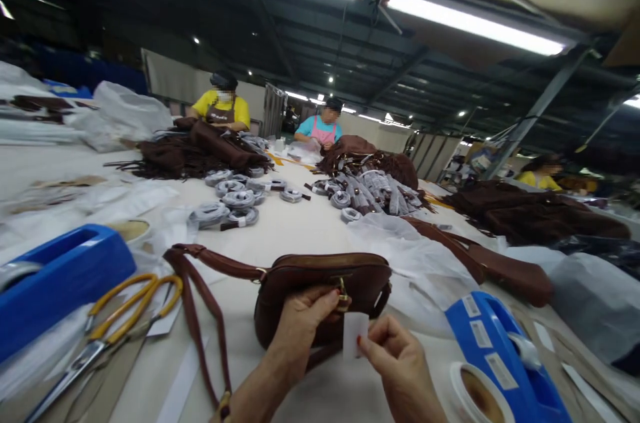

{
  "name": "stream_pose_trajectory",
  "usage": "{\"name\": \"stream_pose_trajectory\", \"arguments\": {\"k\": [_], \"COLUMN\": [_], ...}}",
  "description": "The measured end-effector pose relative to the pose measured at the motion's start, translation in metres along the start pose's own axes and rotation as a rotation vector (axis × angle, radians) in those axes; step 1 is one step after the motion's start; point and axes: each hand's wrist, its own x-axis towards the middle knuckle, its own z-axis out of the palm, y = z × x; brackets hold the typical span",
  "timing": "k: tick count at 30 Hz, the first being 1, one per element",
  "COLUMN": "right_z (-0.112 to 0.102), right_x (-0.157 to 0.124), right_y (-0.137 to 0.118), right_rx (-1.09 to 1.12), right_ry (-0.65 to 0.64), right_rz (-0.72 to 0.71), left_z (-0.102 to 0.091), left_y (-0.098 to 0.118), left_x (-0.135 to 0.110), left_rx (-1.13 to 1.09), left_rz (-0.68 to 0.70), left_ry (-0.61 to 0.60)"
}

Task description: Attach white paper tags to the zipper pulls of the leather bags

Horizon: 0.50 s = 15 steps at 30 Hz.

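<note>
A brown leather handbag point(320, 286) lies on the white table point(290, 223) in front of me, its long strap point(195, 296) trailing to the left. My left hand point(303, 330) grips the bag's front, thumb against the gold clasp point(343, 296). My right hand point(395, 360) pinches a small white paper piece point(355, 335) just below the clasp.
Yellow-handled scissors point(125, 310) and a blue tape dispenser point(60, 280) lie left. Another blue tape dispenser point(505, 356) with a tape roll point(475, 396) sits right. Wrapped straps point(235, 203), brown bags point(530, 213) and plastic wrap point(420, 256) cover the table. Two people point(223, 106) work at the far side.
</note>
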Motion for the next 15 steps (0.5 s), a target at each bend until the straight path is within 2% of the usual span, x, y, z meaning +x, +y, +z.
{"name": "stream_pose_trajectory", "arguments": {"k": [2, 4, 8, 11, 15], "right_z": [0.013, 0.018, 0.014, 0.009, 0.003], "right_x": [0.006, 0.012, 0.018, 0.017, 0.015], "right_y": [0.004, 0.005, 0.009, 0.013, 0.012], "right_rx": [0.073, 0.051, -0.036, -0.004, -0.044], "right_ry": [-0.040, -0.087, -0.145, -0.170, -0.271], "right_rz": [0.042, 0.052, -0.009, 0.009, 0.003], "left_z": [0.000, 0.000, 0.000, 0.000, -0.001], "left_y": [0.001, 0.000, -0.001, -0.001, -0.002], "left_x": [-0.002, -0.002, -0.001, 0.000, -0.001], "left_rx": [-0.067, -0.112, -0.155, -0.151, -0.115], "left_rz": [-0.042, -0.036, -0.007, -0.013, -0.004], "left_ry": [-0.025, -0.040, -0.014, -0.004, 0.007]}}
